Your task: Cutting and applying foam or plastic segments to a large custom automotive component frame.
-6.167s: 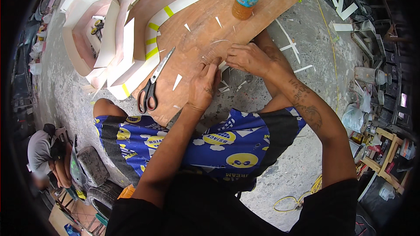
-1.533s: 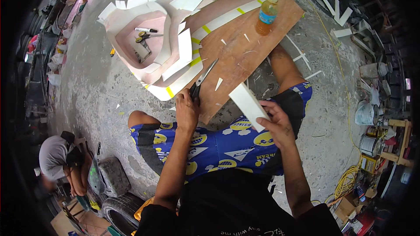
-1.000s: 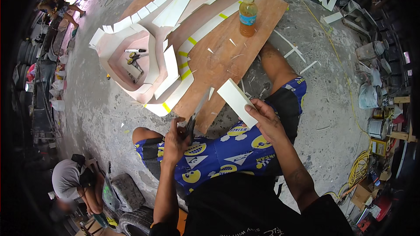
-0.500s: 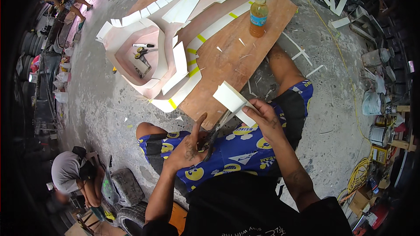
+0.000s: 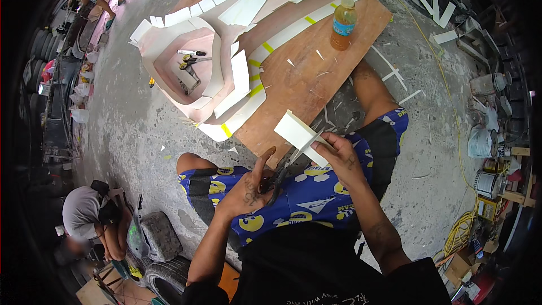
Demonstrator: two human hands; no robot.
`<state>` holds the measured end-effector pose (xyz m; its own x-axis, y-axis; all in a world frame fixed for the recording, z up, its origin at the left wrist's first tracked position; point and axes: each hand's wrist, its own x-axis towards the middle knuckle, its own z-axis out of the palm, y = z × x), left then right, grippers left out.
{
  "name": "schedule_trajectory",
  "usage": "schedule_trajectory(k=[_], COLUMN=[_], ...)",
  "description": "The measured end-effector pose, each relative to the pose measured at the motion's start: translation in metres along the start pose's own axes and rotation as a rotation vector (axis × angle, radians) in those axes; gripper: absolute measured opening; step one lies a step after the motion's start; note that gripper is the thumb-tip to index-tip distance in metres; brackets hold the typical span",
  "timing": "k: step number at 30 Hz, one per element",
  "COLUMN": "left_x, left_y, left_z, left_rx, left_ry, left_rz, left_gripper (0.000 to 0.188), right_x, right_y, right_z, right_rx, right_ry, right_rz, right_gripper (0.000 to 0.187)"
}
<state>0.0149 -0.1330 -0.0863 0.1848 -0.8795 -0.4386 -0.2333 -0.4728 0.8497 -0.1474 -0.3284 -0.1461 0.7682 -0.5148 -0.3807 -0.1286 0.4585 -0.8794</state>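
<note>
My left hand [image 5: 248, 193] is closed round the black handles of a pair of scissors [image 5: 275, 185], its index finger stretched out along them. The blades point up to the right and lie across a cream-white strip of card or thin sheet [image 5: 294, 129]. My right hand [image 5: 343, 157] pinches that strip near its lower right part, close to the blade tips. Ahead of my hands is a large curved, white-and-pinkish shell [image 5: 161, 82], edged with white strips and short yellow tape pieces. In its hollow lie a marker [image 5: 191, 53] and a second pair of scissors [image 5: 192, 65].
A brown wooden board [image 5: 293, 85] carries the shell and a bottle of amber liquid [image 5: 343, 25]. White offcuts [image 5: 395, 73] litter the concrete floor. At the lower left a person in a grey head cover [image 5: 87, 212] crouches near a tyre [image 5: 166, 279]. Yellow cable [image 5: 460, 231] lies at right.
The scissor blades now sit further up and across the strip, and the strip lies flatter. My view has shifted slightly, so the board and shell appear a little to the right.
</note>
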Motion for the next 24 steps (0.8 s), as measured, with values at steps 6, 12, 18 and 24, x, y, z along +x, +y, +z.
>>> schedule_trajectory(k=[6,12,18,24], left_x=[0.004,0.020,0.053,0.076], left_y=[-0.010,-0.045,-0.083,-0.102], left_z=[-0.009,-0.007,-0.003,0.002], left_rx=[-0.041,-0.261,-0.467,-0.679], left_ry=[0.001,0.016,-0.078,-0.145], left_rz=[-0.006,0.114,0.131,0.232], left_gripper=[0.092,0.087,0.089,0.094], right_x=[0.020,0.062,0.113,0.135], right_y=[-0.001,0.001,0.035,0.053], right_z=[0.004,0.002,-0.018,-0.032], right_rx=[-0.019,-0.152,-0.345,-0.354], right_ry=[-0.033,-0.115,-0.121,-0.093], right_rz=[-0.021,-0.109,-0.125,-0.168], right_gripper=[0.022,0.018,0.018,0.017])
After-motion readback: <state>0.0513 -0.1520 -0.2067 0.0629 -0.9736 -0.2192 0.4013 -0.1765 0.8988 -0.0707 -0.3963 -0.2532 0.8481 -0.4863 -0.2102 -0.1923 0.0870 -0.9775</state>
